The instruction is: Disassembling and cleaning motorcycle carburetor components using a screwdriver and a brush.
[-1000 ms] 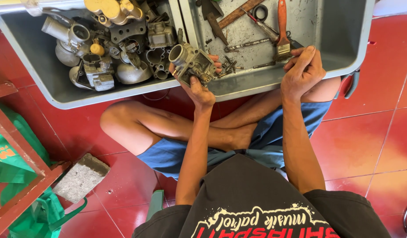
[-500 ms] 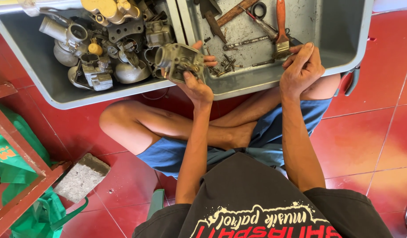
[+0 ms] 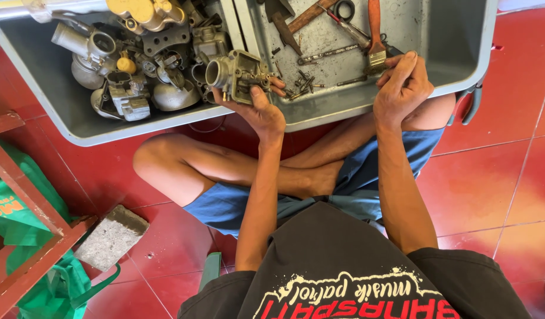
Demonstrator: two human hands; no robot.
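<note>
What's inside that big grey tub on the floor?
The grey tub holds piled metal engine parts on one side, and a brush, small screws and tools on the other. Whatever lies beneath the pile is hidden.

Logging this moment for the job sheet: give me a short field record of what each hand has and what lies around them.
Left hand: left hand holds a grey metal carburettor body above the tray
Right hand: right hand rests on the near rim of the grey plastic tray, fingertips at a paintbrush; whether it grips the brush is unclear
Tray, left compartment: pile of metal carburettor parts
Tray, right compartment: small screws, hammer
Floor: red tiles, concrete block
</note>
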